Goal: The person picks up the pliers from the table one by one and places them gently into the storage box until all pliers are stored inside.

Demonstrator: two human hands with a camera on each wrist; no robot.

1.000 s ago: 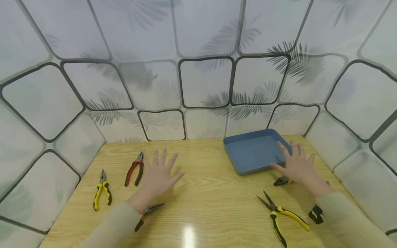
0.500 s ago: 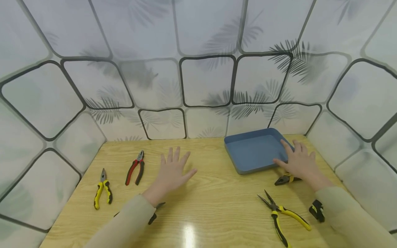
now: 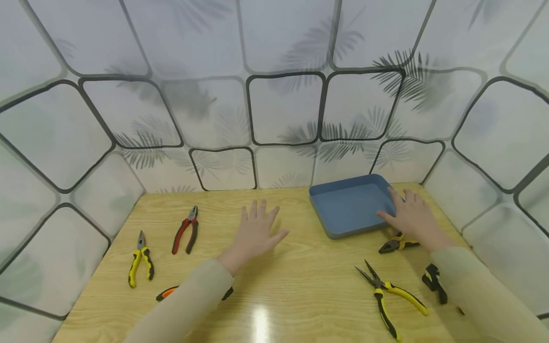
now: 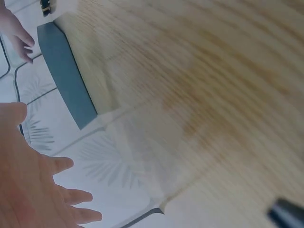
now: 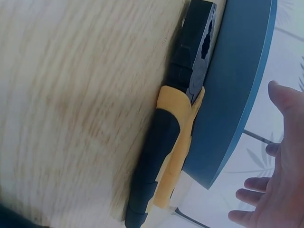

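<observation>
My left hand (image 3: 255, 233) hovers above the middle of the table, fingers spread and holding nothing. Under the left sleeve, pliers with an orange-and-black handle (image 3: 167, 292) are mostly hidden. My right hand (image 3: 413, 216) is held over the right edge of the blue tray (image 3: 351, 205), its fingers straight and empty; in the right wrist view, that hand (image 5: 280, 180) is apart from the tray. Close below it, combination pliers with yellow-and-black handles (image 5: 166, 123) lie alongside the tray wall. Nearer the front are opened long-nose pliers (image 3: 377, 286) with yellow-and-black handles.
At the left lie red-and-black pliers (image 3: 184, 231) and yellow-and-black long-nose pliers (image 3: 140, 257). A small black object (image 3: 435, 281), its kind unclear, shows beside the right sleeve. Patterned white walls (image 3: 283, 166) enclose the wooden table (image 3: 291, 286) at the back and sides.
My left hand has moved right, away from the red-handled pliers, and its sleeve now covers the middle of the orange-handled pliers. My right hand has hardly moved, and the tools lie where they were.
</observation>
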